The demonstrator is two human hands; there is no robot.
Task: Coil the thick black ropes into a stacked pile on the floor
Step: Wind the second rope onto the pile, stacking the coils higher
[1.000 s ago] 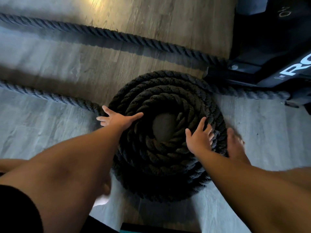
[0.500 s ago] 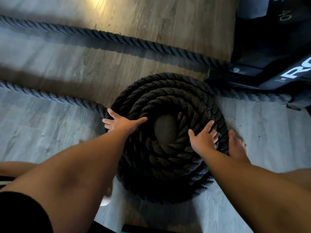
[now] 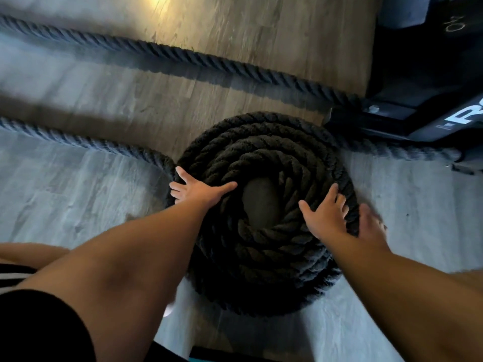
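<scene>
A thick black rope lies wound into a stacked round coil (image 3: pixel 264 259) on the wooden floor, with a small bare gap of floor at its centre. My left hand (image 3: pixel 198 190) rests flat on the coil's left side, fingers spread and thumb pointing toward the centre. My right hand (image 3: pixel 326 218) lies on the coil's right side with straight, spread fingers. A loose run of the same rope (image 3: pixel 78 142) leads off to the left from the coil. A second rope (image 3: pixel 183 54) stretches straight across the floor behind it.
A black gym machine base (image 3: pixel 418 100) with white lettering stands at the upper right, and both ropes run toward it. My bare foot (image 3: pixel 372 228) is planted right beside the coil's right edge. Wooden floor (image 3: pixel 78 218) spreads to the left.
Both hands have stayed on the coil with barely any shift. The view has drifted slightly, so the coil sits a touch lower in the picture.
</scene>
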